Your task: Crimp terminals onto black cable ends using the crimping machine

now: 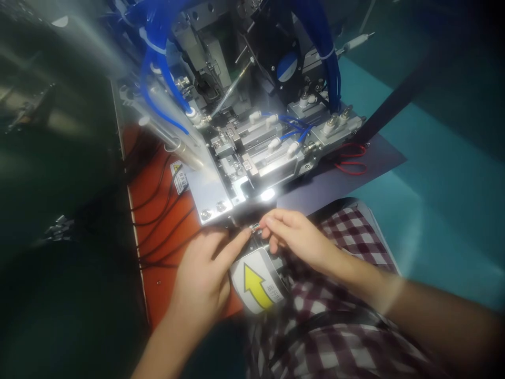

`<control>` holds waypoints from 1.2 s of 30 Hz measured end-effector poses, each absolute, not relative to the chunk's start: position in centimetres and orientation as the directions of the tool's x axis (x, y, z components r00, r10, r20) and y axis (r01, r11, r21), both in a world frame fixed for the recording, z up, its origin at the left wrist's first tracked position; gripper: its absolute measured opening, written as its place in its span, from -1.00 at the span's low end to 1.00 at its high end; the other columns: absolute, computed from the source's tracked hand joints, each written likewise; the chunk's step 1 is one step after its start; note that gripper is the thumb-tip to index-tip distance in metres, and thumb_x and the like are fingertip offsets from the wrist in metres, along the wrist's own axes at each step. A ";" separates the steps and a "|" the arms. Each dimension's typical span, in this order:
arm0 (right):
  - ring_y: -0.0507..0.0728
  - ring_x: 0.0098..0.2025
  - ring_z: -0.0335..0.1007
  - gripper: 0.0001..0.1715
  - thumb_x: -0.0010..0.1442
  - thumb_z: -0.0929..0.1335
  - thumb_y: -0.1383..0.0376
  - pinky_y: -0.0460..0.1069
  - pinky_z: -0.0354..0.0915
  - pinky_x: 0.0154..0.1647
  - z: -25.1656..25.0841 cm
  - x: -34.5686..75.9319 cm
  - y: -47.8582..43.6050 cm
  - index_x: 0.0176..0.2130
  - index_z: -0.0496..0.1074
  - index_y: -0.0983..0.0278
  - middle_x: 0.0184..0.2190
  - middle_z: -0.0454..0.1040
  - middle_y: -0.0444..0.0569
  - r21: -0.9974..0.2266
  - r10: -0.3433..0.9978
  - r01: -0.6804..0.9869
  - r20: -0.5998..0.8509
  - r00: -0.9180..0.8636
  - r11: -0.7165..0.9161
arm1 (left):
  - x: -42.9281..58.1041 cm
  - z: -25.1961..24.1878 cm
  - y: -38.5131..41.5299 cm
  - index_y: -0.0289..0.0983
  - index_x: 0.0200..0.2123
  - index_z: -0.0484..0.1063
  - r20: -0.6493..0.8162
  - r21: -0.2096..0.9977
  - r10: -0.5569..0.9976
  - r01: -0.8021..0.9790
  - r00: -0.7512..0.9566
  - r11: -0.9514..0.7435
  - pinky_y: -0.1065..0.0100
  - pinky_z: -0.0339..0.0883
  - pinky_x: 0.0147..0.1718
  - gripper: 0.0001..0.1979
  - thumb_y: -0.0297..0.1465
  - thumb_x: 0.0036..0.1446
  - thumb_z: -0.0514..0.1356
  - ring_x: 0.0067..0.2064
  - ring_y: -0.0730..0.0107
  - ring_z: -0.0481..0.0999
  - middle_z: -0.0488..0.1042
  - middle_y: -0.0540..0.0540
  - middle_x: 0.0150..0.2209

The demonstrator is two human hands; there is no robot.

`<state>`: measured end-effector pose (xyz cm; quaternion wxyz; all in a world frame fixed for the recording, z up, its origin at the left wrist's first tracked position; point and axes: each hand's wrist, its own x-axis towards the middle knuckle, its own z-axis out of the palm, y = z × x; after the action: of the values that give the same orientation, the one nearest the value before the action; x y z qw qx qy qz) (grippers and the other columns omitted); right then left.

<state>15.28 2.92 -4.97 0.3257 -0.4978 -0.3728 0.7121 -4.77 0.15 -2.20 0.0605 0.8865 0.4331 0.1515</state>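
My left hand (205, 273) and my right hand (295, 237) meet at the front edge of a metal machine (252, 152). Between their fingertips sits a small metal part (255, 228), pinched from both sides. The left forefinger points right to it; the right thumb and fingers close on it from the other side. Just below the part lies a white label with a yellow arrow (256, 287) pointing up towards the machine. A bright lit spot (267, 195) shows on the machine just above my fingers.
Blue air hoses (158, 89) loop over the machine's left side and back. Black cables (161, 210) cross an orange base plate (150, 184). Red wire (353, 160) lies at the machine's right. Teal table (434, 184) spreads right. Checked cloth (347, 337) covers my lap.
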 end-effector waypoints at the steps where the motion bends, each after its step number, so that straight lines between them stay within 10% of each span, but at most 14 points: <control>1: -0.07 -0.56 0.33 -0.75 0.32 0.22 0.31 -0.10 0.25 -0.44 -5.0 15.2 3.0 -0.35 0.39 0.34 -0.43 0.41 -0.13 -0.873 0.845 -0.064 -0.447 -0.293 -0.484 | -4.6 -2.1 0.1 -0.29 0.10 0.35 0.210 0.216 0.786 0.757 0.581 -0.617 0.29 0.31 -0.27 -0.55 -0.65 0.18 -0.02 -0.13 0.24 0.38 0.35 -0.19 -0.12; 36: -0.08 -0.62 0.21 -0.92 0.07 0.41 0.34 -0.12 0.18 -0.55 -4.5 14.7 2.8 -0.42 0.44 0.32 -0.64 0.33 -0.25 -0.784 0.811 -0.240 -0.498 -0.308 -0.573 | -4.6 -2.2 0.3 -0.23 0.12 0.34 0.198 0.148 0.796 0.785 0.573 -0.602 0.31 0.29 -0.32 -0.49 -0.65 0.12 -0.02 -0.12 0.20 0.40 0.36 -0.21 -0.09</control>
<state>14.73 2.83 -4.51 0.3501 -0.4726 -0.3019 0.7503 -4.58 0.26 -2.25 0.0219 0.8864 0.4457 0.1228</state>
